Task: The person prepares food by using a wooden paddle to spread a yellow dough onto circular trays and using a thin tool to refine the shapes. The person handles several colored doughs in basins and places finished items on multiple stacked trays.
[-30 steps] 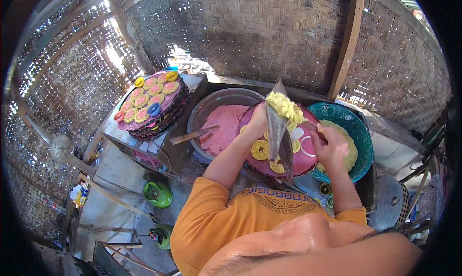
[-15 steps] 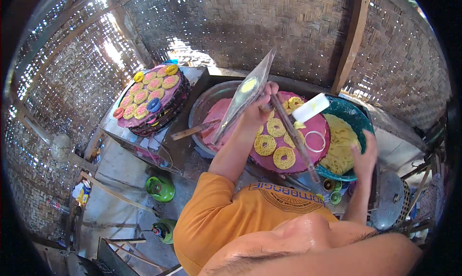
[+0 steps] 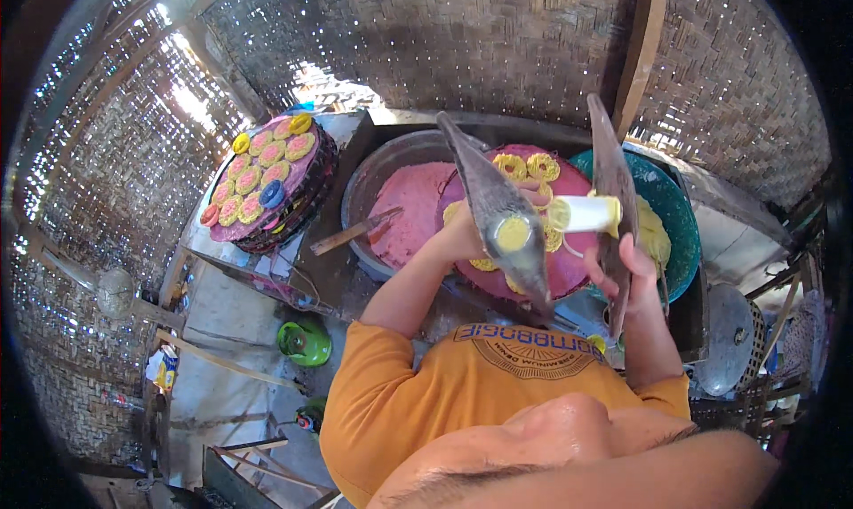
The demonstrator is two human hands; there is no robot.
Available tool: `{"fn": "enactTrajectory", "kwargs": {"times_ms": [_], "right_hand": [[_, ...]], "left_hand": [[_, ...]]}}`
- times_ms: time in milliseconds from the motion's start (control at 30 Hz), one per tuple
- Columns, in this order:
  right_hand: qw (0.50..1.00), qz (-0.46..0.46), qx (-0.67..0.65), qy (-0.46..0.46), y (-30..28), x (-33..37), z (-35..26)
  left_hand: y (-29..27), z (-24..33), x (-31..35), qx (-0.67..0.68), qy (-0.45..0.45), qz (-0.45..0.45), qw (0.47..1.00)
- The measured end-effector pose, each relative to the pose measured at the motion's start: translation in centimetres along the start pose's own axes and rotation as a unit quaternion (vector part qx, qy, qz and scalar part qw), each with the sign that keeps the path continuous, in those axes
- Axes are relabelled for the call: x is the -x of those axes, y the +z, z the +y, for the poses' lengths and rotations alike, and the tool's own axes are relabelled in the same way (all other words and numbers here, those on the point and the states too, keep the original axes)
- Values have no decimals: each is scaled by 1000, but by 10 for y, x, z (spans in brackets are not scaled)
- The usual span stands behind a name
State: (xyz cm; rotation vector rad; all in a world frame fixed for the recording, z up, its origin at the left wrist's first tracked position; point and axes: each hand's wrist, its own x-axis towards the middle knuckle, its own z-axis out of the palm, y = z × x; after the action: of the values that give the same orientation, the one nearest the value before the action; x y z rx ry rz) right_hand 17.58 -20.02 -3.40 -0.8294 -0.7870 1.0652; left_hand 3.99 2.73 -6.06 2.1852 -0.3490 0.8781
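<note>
1. Since half a second ago, the right hand (image 3: 638,274) has left the green tub (image 3: 682,198) and now grips the plunger board (image 3: 611,180); a white cylinder (image 3: 585,214) extends from its left side.
2. Left hand (image 3: 458,234), partly hidden, holds the press board (image 3: 491,192) above the pink tray (image 3: 573,182); yellow dough (image 3: 514,234) shows in its round opening.
3. Yellow rings (image 3: 543,166) lie on the tray.
4. Farther left: grey basin (image 3: 355,196), then a tray stack (image 3: 306,194).
5. Near, blue lettering (image 3: 511,333) crosses the orange shirt (image 3: 391,411); a yellow packet's (image 3: 166,371) print is illegible.
</note>
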Motion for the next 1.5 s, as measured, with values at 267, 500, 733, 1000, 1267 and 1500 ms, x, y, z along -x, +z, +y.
{"fn": "enactTrajectory", "kwargs": {"times_ms": [267, 500, 733, 1000, 1267, 1500], "right_hand": [[781, 40, 582, -223, 13, -1, -26], [633, 25, 686, -357, 22, -4, -38], [727, -41, 636, -257, -5, -21, -33], [854, 248, 456, 13, -108, -11, 31], [685, 333, 640, 102, -158, -30, 82], [678, 322, 653, 102, -175, -40, 94]], "left_hand": [[8, 13, -16, -124, -42, 66, 989], [21, 9, -51, -173, -30, 9, 984], [39, -15, -35, -105, -65, 45, 991], [-32, -42, 92, 203, -134, 187, 952], [-82, -12, 165, 386, -76, 201, 897], [-102, -8, 180, 313, -124, 157, 929]]}}
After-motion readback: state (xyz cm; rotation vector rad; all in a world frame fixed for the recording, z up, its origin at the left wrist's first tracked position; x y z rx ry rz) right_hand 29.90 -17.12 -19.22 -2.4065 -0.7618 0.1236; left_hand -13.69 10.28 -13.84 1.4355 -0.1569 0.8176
